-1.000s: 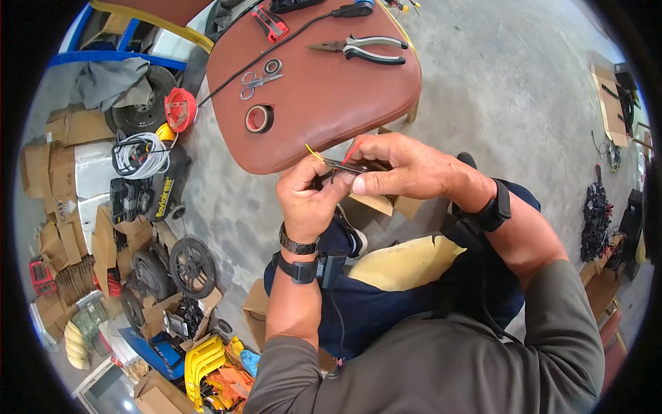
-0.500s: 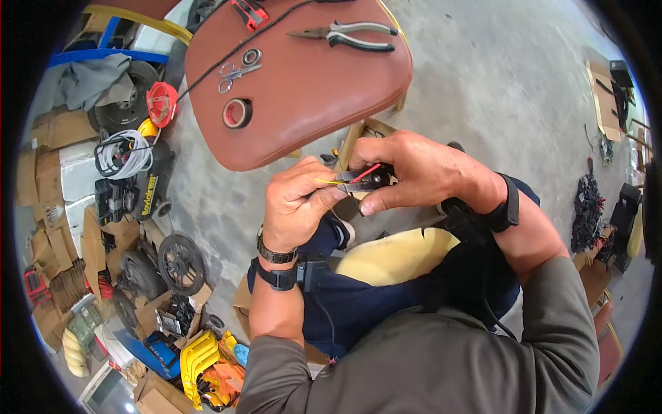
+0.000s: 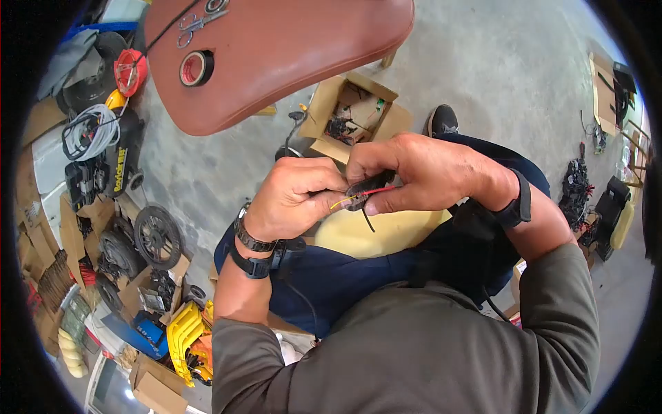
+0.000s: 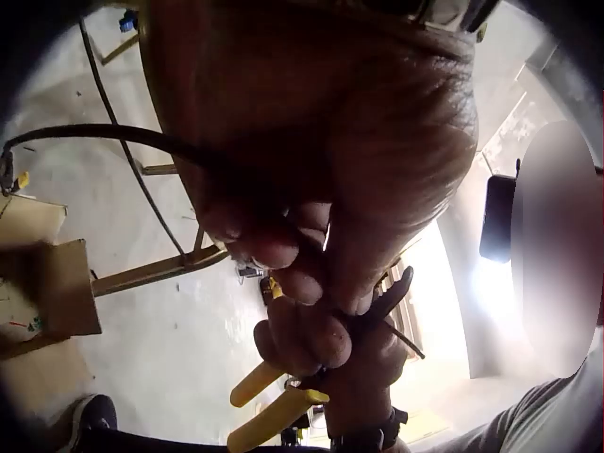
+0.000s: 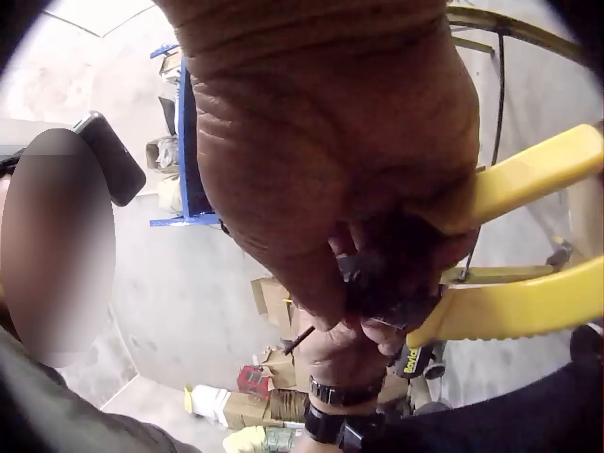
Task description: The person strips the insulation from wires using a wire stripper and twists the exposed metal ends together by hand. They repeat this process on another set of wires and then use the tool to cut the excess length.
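Note:
In the head view my left hand (image 3: 286, 200) pinches thin wires between thumb and fingers. A yellow wire (image 3: 337, 205), a red wire (image 3: 381, 190) and a black wire (image 3: 369, 221) stick out beside the fingertips. My right hand (image 3: 427, 176) grips wire strippers (image 5: 528, 304) close to their dark head, which meets the wires at the left fingertips. Their two yellow handles stand apart below the right hand in the right wrist view. A black cable (image 4: 113, 132) runs into the left hand in the left wrist view. The wires' contact with the jaws is mostly hidden by fingers.
A brown padded chair seat (image 3: 276, 55) ahead bears a roll of black tape (image 3: 197, 68) and scissors (image 3: 196, 26). An open cardboard box (image 3: 324, 110) with wires inside stands on the floor. Wheels (image 3: 157, 237) and boxes crowd the left side.
The head view has shifted, so the seat sits higher and the floor box shows. The hands have moved lower, and the tool has turned; the red wire now points right along it.

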Action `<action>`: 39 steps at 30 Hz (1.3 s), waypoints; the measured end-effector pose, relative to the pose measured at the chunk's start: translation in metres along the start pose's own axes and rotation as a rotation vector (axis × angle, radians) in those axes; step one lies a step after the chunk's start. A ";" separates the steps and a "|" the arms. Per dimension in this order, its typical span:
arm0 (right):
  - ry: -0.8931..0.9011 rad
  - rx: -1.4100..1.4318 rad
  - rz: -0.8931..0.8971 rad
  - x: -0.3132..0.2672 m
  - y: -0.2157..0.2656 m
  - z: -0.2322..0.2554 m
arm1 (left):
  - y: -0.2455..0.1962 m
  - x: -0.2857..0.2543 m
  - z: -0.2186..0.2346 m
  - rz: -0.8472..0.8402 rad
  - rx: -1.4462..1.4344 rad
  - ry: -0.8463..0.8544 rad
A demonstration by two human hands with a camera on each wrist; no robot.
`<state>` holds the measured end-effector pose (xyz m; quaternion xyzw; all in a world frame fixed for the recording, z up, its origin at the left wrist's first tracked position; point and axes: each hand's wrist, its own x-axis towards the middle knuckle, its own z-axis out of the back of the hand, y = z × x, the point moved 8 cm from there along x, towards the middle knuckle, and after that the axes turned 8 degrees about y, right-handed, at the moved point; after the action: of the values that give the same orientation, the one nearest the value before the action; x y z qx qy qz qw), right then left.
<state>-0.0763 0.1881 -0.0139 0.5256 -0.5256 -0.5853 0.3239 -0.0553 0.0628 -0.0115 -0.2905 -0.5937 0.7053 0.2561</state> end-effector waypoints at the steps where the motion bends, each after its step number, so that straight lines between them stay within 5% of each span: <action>1: 0.001 0.015 0.020 0.000 -0.003 -0.002 | 0.001 0.000 -0.002 -0.001 -0.005 0.001; 12: 0.043 0.026 -0.084 0.000 -0.012 -0.006 | 0.015 0.000 -0.004 0.011 -0.045 -0.042; 36: -0.103 0.098 0.243 -0.008 0.014 0.000 | -0.001 -0.001 0.005 -0.056 -0.070 -0.027; 39: -0.292 0.085 0.335 -0.033 0.026 0.033 | 0.027 -0.027 0.025 0.097 -0.213 -0.191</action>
<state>-0.1050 0.2218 0.0166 0.3538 -0.6711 -0.5705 0.3144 -0.0543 0.0219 -0.0322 -0.2761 -0.6721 0.6743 0.1321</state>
